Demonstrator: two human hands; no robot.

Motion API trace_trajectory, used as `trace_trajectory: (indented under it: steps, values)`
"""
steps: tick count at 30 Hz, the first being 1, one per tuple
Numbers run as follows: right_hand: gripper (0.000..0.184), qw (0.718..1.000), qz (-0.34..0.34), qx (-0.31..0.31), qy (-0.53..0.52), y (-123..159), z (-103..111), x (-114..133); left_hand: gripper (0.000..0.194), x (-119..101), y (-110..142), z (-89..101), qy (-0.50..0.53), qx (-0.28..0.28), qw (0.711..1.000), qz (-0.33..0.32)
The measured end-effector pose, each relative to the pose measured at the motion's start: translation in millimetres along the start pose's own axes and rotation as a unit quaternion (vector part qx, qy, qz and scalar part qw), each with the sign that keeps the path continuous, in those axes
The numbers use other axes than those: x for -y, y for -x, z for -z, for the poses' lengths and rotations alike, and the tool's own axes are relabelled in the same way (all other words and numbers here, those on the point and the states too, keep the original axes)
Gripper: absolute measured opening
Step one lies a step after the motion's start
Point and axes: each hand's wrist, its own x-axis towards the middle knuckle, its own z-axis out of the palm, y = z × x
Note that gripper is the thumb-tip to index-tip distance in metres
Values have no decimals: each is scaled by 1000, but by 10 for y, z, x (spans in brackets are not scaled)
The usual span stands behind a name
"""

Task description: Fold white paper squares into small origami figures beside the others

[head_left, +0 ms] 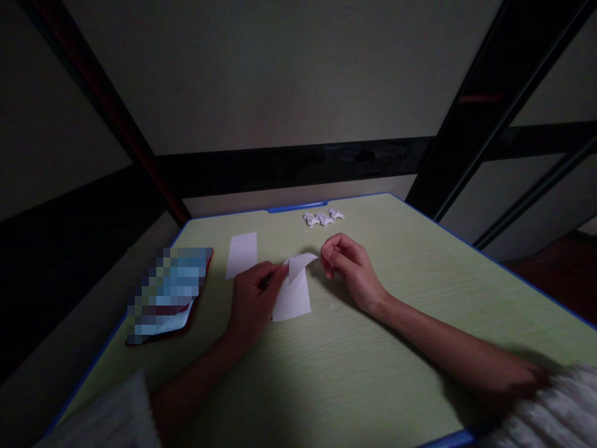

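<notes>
The left hand [254, 302] pinches a thin, smooth white paper sheet [291, 297] at its upper left edge, its grip closed on the paper, whose top curls into a pointed flap. The right hand [347, 267], fingers curled, hovers just beside that flap; its grip looks empty and partly closed. Both are over the pale green, wood-grained bench [373, 373] with blue edging. A flat white rectangle of paper [242, 254] and three small, angular folded white paper figures [324, 219] lie beyond.

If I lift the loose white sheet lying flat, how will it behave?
Probably light and floppy: the paper in the left hand curls at its corner. The sheet lies flat on the table, so its edge may be hard to catch.
</notes>
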Motion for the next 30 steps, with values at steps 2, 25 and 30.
trace_trajectory:
  steps: [2,25,30]
  values:
    - [12,999,26,1,20,29,-23,34,24,-6,4,2,-8,-2,1000,-7]
    - [26,991,-113,62,-42,29,-63,-16,18,-42,40,-5,-4,56,996,-66]
    - [21,989,-133,66,-25,41,-79,-10,17,-30,18,-2,30,86,993,-70]
